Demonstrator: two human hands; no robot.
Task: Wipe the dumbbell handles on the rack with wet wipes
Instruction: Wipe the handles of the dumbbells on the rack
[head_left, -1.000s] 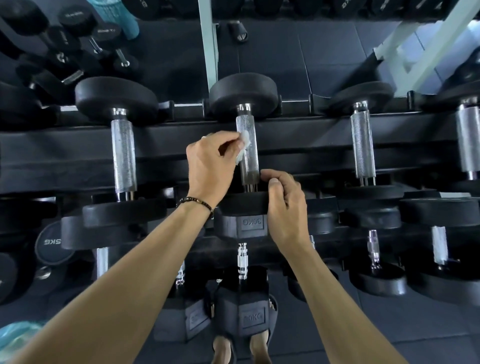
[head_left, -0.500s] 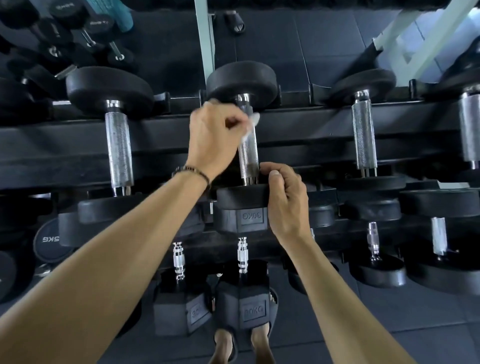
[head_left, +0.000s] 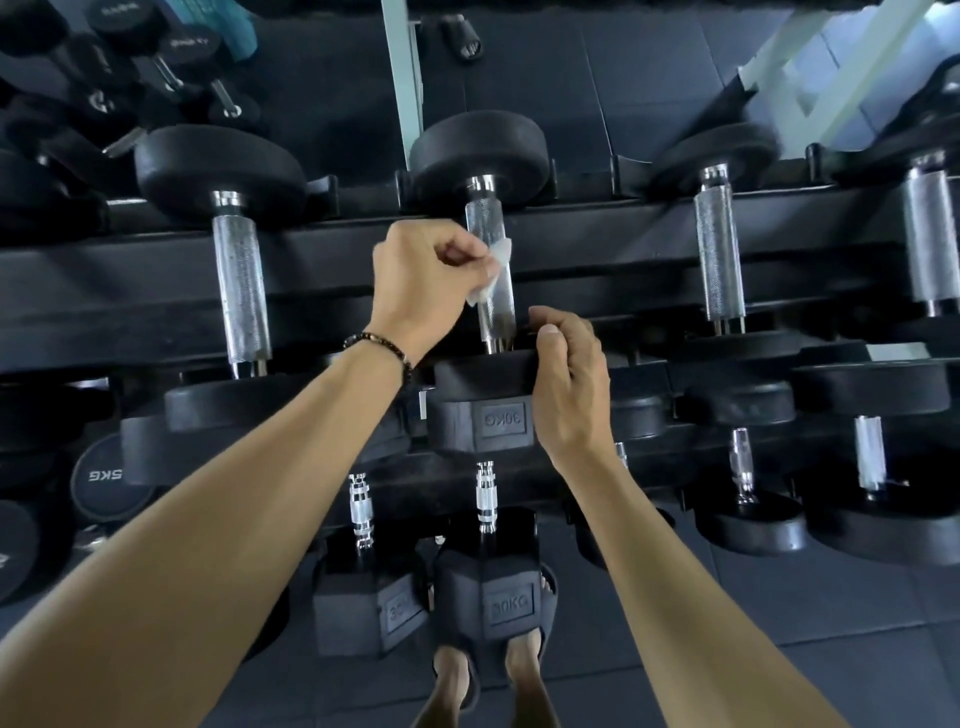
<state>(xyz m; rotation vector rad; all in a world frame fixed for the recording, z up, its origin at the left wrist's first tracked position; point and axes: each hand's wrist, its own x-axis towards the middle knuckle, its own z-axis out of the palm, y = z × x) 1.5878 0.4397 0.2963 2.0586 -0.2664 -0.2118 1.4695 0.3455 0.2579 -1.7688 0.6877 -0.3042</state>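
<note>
Since half a second ago the left hand (head_left: 423, 283) has slid the wet wipe (head_left: 491, 275) back down the middle dumbbell handle (head_left: 493, 270) on the rack (head_left: 322, 270). Its fingers pinch the wipe against the handle's left side. The right hand (head_left: 569, 384) curls its fingers over that dumbbell's near weight head (head_left: 480, 376), gripping it.

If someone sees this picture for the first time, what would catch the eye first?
Probably the left hand at centre, pinching a small white wet wipe against the knurled silver handle of a black dumbbell. Just below, the right hand holds that dumbbell's near black rubber head.
</note>
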